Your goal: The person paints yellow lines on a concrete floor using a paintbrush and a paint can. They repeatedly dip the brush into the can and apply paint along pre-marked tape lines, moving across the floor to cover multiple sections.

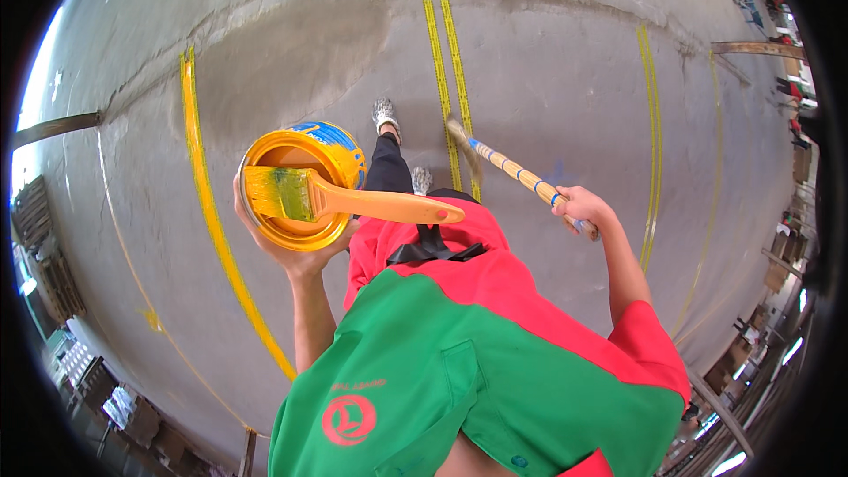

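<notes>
My left hand (305,261) is wrapped round the underside and side of a yellow-rimmed paint can (340,152) with a blue label. The can tilts so its open mouth shows yellow-orange paint coating the inside. Across that mouth lies a wide paintbrush (380,204), its orange handle sticking out to the right and its bristles smeared yellow and green. In my right hand (583,205) is a whisk broom (521,175), gripped by its pale handle bound with blue bands. Its brownish head (464,137) points away, over the double yellow lines, and is partly blurred.
Grey concrete floor (548,62) spreads around my feet. A thick yellow stripe (212,203) runs on the left, with paired yellow lines (450,79) ahead and more (654,141) on the right. Stacked pallets (60,287) stand at the far left; beams and clutter line the right rim.
</notes>
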{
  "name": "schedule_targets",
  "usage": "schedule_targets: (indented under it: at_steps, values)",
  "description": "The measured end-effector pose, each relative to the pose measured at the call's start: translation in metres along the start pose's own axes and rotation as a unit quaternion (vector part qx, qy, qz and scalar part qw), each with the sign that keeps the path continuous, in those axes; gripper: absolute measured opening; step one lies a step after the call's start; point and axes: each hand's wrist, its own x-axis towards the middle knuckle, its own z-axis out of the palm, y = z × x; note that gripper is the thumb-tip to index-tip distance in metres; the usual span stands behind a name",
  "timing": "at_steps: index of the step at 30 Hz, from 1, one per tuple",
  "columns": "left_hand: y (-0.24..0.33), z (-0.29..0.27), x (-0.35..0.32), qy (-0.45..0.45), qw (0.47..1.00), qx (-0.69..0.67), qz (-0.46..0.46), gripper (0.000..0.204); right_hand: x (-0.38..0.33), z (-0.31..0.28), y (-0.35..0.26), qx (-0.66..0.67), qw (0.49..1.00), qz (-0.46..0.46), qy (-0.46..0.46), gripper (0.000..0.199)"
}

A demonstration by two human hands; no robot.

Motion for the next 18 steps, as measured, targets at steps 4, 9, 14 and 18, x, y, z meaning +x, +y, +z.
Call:
schedule_targets:
  at_steps: [4,9,14,18]
  values:
    - [-0.005,0.015,0.033,0.004,1.000,-0.012,0.011,0.130,0.064,-0.046,-0.032,0.007,1.000,-0.001,0.010,0.024]
    - [0.010,0.025,0.062,0.011,1.000,0.026,-0.010,0.132,0.177,-0.096,-0.119,0.081,0.985,-0.110,0.109,0.023]
    - [0.016,0.029,0.081,0.009,0.998,0.051,0.020,0.132,0.180,-0.120,-0.177,0.172,0.944,-0.165,0.228,0.065]
    - [0.016,0.037,0.089,0.010,0.999,0.042,0.022,0.131,0.098,-0.139,-0.157,0.095,0.958,-0.160,0.220,0.077]
